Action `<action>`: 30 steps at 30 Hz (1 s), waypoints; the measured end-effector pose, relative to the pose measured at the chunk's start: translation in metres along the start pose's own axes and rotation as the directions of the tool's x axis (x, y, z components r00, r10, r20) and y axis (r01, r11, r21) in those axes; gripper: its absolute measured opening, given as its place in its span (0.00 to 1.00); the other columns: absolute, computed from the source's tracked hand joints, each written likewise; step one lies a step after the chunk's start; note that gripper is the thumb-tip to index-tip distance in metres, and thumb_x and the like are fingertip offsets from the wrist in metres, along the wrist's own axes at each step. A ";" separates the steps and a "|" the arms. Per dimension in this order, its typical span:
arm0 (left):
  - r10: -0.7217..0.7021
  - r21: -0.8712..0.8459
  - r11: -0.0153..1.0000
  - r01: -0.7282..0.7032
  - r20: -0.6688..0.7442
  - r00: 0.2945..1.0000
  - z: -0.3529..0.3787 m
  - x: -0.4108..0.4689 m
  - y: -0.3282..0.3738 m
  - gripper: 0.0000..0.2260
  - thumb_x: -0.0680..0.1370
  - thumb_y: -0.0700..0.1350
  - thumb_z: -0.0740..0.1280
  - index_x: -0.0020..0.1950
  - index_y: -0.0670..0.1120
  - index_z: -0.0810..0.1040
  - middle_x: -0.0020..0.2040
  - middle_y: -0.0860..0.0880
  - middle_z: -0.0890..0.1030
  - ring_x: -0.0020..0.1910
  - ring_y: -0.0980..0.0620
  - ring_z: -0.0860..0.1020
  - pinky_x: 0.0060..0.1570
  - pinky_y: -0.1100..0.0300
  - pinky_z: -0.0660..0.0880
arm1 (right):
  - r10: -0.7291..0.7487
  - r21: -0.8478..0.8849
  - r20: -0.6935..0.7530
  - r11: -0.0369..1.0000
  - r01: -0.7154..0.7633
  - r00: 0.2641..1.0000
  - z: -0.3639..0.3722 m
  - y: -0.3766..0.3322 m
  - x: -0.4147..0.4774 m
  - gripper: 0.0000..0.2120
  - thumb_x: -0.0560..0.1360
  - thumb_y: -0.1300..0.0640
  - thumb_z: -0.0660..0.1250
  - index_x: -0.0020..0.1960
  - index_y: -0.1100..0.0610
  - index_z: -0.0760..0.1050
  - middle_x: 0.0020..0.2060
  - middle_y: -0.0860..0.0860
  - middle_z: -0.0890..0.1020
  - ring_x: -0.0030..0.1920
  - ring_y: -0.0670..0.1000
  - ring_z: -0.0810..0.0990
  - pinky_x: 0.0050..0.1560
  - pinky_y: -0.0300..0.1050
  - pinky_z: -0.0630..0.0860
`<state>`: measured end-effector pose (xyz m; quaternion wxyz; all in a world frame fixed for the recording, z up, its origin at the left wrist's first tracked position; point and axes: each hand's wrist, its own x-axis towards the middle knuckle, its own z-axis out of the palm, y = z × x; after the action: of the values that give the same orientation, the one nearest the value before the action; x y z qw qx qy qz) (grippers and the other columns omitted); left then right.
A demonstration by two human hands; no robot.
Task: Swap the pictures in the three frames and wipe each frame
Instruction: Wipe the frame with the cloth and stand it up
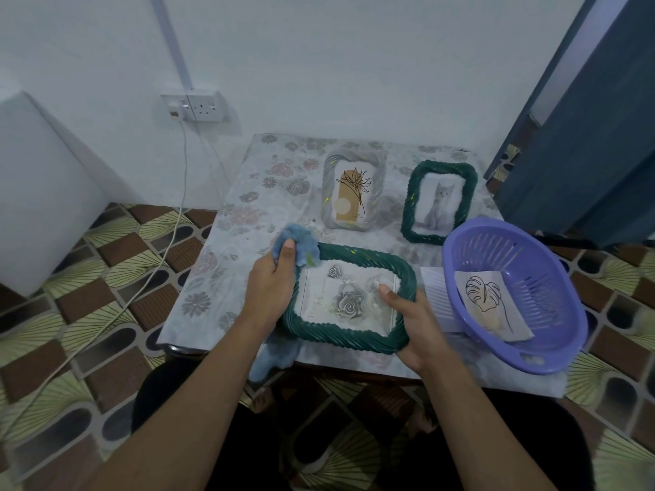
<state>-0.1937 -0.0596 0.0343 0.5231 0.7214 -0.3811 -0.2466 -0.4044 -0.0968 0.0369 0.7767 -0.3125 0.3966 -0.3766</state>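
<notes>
A dark green rope-edged frame [358, 258] with a grey rose picture lies tilted at the table's near edge. My left hand [271, 281] presses a blue cloth [301, 242] against the frame's top-left corner; the cloth's tail hangs below the hand. My right hand [411, 318] grips the frame's right side, thumb on the glass. Behind stand a grey frame [331, 186] with a plant drawing and a smaller green frame [411, 207] with a cat picture.
A purple plastic basket [563, 288] at the table's right front holds a leaf drawing [491, 306]. White paper [437, 295] lies under it. The flowered tablecloth [248, 207] covers a small table. A wall socket [198, 106] with cables is at left, a blue door at right.
</notes>
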 end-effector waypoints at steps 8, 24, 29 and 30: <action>0.159 0.034 0.986 -0.163 0.095 0.983 -0.003 -0.004 -0.005 0.08 0.82 0.54 0.61 0.57 0.53 0.74 0.47 0.58 0.80 0.43 0.70 0.77 0.43 0.72 0.73 | 0.015 -0.071 0.019 0.997 -0.014 1.000 -0.001 -0.002 0.006 0.22 0.69 0.59 0.73 0.63 0.55 0.76 0.57 0.55 0.84 0.58 0.58 0.82 0.55 0.60 0.79; -0.495 -0.769 0.545 0.334 0.027 0.869 -0.018 0.008 0.009 0.22 0.85 0.54 0.49 0.66 0.44 0.75 0.60 0.48 0.79 0.54 0.49 0.79 0.59 0.52 0.74 | 0.008 -0.089 -0.008 0.996 -0.009 1.000 0.001 0.007 0.008 0.23 0.69 0.58 0.73 0.63 0.60 0.76 0.56 0.57 0.84 0.57 0.58 0.83 0.51 0.55 0.81; -0.449 -0.419 0.828 0.373 -0.094 0.889 -0.018 0.003 0.017 0.16 0.85 0.39 0.51 0.38 0.46 0.68 0.39 0.49 0.71 0.34 0.57 0.67 0.35 0.68 0.67 | -0.014 -0.207 0.054 0.978 0.025 0.998 0.001 0.003 0.008 0.10 0.76 0.62 0.69 0.57 0.54 0.78 0.47 0.48 0.87 0.50 0.49 0.85 0.43 0.45 0.81; -0.324 -0.272 0.917 0.292 -0.078 0.943 -0.018 0.001 0.020 0.17 0.84 0.38 0.53 0.36 0.46 0.67 0.35 0.49 0.69 0.32 0.57 0.67 0.32 0.67 0.65 | -0.009 -0.239 0.072 0.971 0.026 0.997 0.002 0.002 0.008 0.10 0.77 0.63 0.69 0.56 0.52 0.78 0.46 0.47 0.87 0.49 0.47 0.85 0.44 0.44 0.81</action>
<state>-0.1856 -0.0530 0.0590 0.5888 0.7122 -0.1949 -0.3288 -0.3987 -0.1023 0.0332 0.7432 -0.4206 0.4089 -0.3217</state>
